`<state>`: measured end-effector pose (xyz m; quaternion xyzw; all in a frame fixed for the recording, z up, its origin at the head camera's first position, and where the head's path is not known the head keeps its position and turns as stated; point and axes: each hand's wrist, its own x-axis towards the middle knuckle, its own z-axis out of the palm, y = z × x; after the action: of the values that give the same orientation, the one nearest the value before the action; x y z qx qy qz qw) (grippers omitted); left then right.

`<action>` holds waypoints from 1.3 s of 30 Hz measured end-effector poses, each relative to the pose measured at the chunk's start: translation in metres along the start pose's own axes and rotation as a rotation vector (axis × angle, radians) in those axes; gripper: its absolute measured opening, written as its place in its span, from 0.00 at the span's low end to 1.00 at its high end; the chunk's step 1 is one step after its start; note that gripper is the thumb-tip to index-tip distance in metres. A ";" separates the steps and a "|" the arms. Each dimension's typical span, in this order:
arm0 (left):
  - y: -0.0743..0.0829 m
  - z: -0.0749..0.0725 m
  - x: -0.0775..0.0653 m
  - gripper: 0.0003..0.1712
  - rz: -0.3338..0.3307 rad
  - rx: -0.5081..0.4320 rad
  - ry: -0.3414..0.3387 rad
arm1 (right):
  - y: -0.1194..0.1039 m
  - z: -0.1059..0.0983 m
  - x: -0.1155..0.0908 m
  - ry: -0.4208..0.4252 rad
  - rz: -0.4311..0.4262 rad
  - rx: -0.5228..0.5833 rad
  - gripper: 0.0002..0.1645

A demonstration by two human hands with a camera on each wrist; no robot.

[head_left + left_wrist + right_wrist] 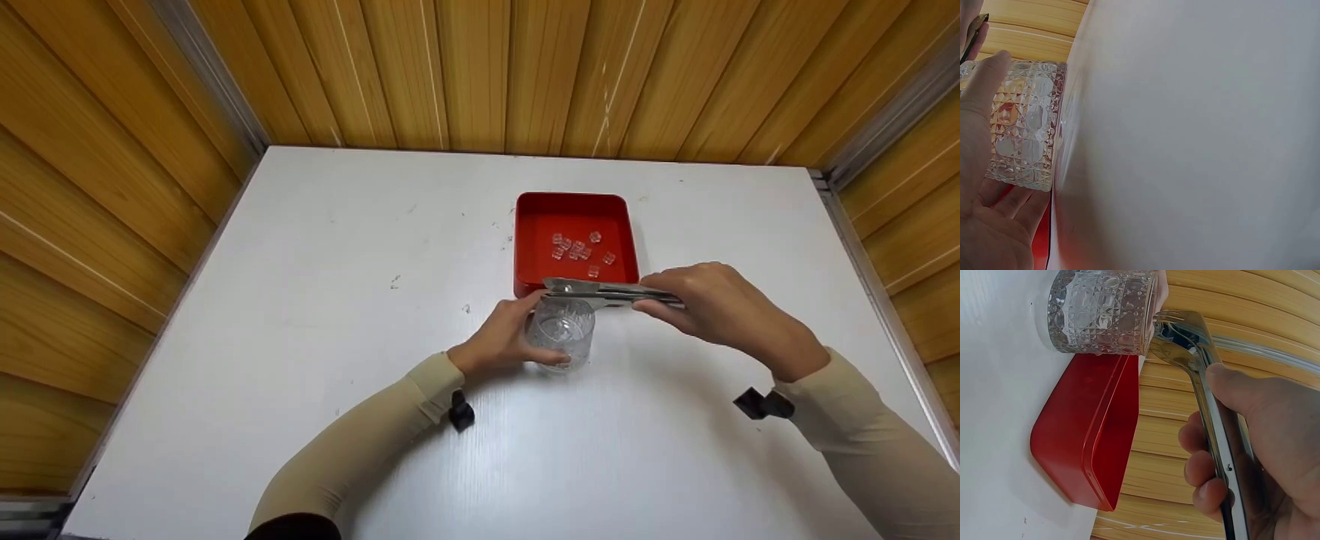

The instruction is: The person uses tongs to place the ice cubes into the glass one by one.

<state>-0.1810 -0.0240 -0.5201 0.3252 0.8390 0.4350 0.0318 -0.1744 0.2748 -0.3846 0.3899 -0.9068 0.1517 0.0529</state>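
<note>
A clear cut-pattern glass (pixel 574 341) stands upright on the white table. My left hand (pixel 499 341) holds it, thumb on the near side and fingers round the far side; the left wrist view shows the glass's faceted wall (pixel 1030 126) between them. Metal tongs (pixel 1216 416) are in the grip of my right hand (pixel 720 311). Their tips lie over the glass's rim, close to my left fingers. Whether anything is between the tips I cannot tell. Just behind the glass is a red square tray (pixel 526 225) with several small clear cubes (pixel 577 250) in it.
The white table (pixel 337 300) reaches to wood-panelled walls (pixel 480 75) at the back and both sides. The red tray's raised wall (pixel 1072 433) stands close to the glass and beneath the tongs.
</note>
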 end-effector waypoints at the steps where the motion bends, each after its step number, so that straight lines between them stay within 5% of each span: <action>1: 0.000 0.000 0.000 0.52 0.000 -0.003 -0.001 | 0.000 0.000 0.000 0.000 0.000 -0.002 0.11; 20: 0.001 0.000 -0.001 0.46 0.007 -0.025 0.005 | 0.005 -0.009 0.014 -0.033 -0.049 -0.023 0.12; 39: -0.001 0.000 0.000 0.49 0.030 -0.043 0.001 | 0.036 -0.020 0.066 -0.117 0.041 -0.068 0.10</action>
<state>-0.1819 -0.0246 -0.5206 0.3370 0.8245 0.4535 0.0319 -0.2459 0.2589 -0.3596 0.3772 -0.9208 0.0985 0.0098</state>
